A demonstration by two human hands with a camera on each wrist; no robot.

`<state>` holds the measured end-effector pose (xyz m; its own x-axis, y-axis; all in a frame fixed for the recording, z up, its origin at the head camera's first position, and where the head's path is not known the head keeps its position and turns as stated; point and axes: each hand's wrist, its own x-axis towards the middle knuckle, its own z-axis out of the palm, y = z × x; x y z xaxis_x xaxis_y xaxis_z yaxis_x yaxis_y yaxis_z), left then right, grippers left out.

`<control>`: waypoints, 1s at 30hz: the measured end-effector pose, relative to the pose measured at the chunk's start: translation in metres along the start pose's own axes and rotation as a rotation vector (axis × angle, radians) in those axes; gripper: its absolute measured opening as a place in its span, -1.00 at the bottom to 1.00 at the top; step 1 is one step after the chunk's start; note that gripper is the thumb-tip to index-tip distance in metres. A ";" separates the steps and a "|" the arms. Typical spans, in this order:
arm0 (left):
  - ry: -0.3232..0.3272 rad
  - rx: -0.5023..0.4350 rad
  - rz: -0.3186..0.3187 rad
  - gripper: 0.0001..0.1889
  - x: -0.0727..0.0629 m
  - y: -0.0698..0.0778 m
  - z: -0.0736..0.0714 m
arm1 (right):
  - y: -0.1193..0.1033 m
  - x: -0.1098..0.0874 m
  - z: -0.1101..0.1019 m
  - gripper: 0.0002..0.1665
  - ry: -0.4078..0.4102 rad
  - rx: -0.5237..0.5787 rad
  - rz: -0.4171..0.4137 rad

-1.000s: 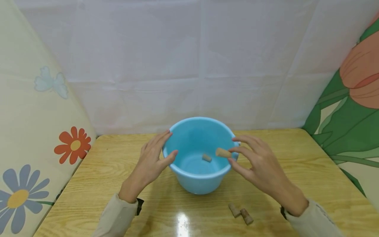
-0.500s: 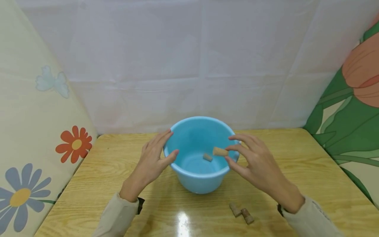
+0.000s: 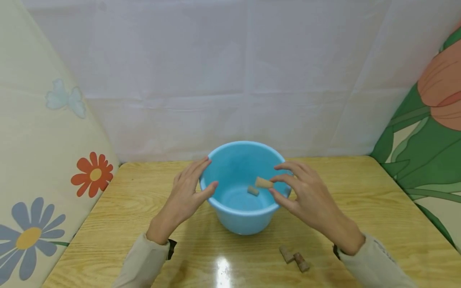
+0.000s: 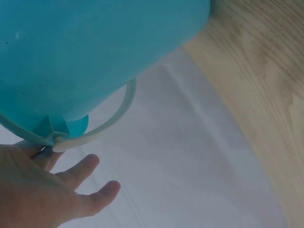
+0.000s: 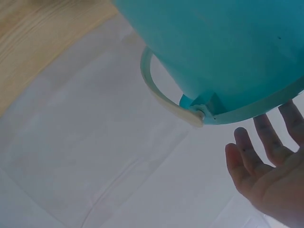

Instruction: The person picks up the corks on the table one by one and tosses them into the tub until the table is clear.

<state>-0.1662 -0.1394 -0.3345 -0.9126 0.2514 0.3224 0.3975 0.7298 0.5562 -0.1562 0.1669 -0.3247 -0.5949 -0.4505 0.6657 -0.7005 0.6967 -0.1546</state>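
A light blue plastic bucket (image 3: 245, 224) stands upright on the table. My left hand (image 3: 185, 192) touches its left rim, fingers fairly straight and the thumb over the near-left edge. In the left wrist view, that hand (image 4: 52, 190) has two fingers free of the rim. Over the bucket's right side, my right hand (image 3: 307, 196) pinches a wine cork (image 3: 264, 183) between thumb and index finger. Another cork (image 3: 253, 191) lies on the bucket's floor. The right wrist view shows the right hand (image 5: 275, 171) by the rim, the held cork hidden.
Two more corks, one plain (image 3: 286, 254) and one darker (image 3: 301, 263), lie on the wooden table (image 3: 126, 224) in front of the bucket. Its pale handle (image 4: 114, 116) hangs behind it. A white cloth (image 3: 173, 80) backs the table, with flower-patterned panels at both sides.
My right hand has moved a little left and inward, carrying the pinched cork farther over the bucket's opening. The left hand stays at the rim; the view shifts slightly.
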 end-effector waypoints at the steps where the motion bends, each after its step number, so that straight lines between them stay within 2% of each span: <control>1: -0.001 0.000 0.000 -0.30 0.000 0.000 0.000 | 0.000 0.000 0.000 -0.73 -0.003 0.001 0.006; 8: -0.004 -0.001 0.000 -0.29 0.000 0.001 -0.001 | -0.002 -0.003 0.001 -0.76 0.002 0.013 0.037; 16: -0.006 -0.001 0.001 -0.29 -0.001 0.000 -0.002 | -0.004 -0.007 0.000 -0.75 0.034 0.020 0.035; 22: -0.003 0.006 -0.002 -0.29 -0.001 -0.001 -0.003 | -0.004 -0.017 -0.003 -0.31 0.102 0.040 0.024; 30: -0.003 0.003 0.001 -0.30 0.000 -0.001 -0.001 | -0.001 -0.034 -0.009 -0.33 0.120 0.021 0.047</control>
<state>-0.1665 -0.1414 -0.3342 -0.9124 0.2546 0.3206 0.3986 0.7312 0.5536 -0.1317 0.1862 -0.3410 -0.5767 -0.3466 0.7398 -0.6818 0.7031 -0.2020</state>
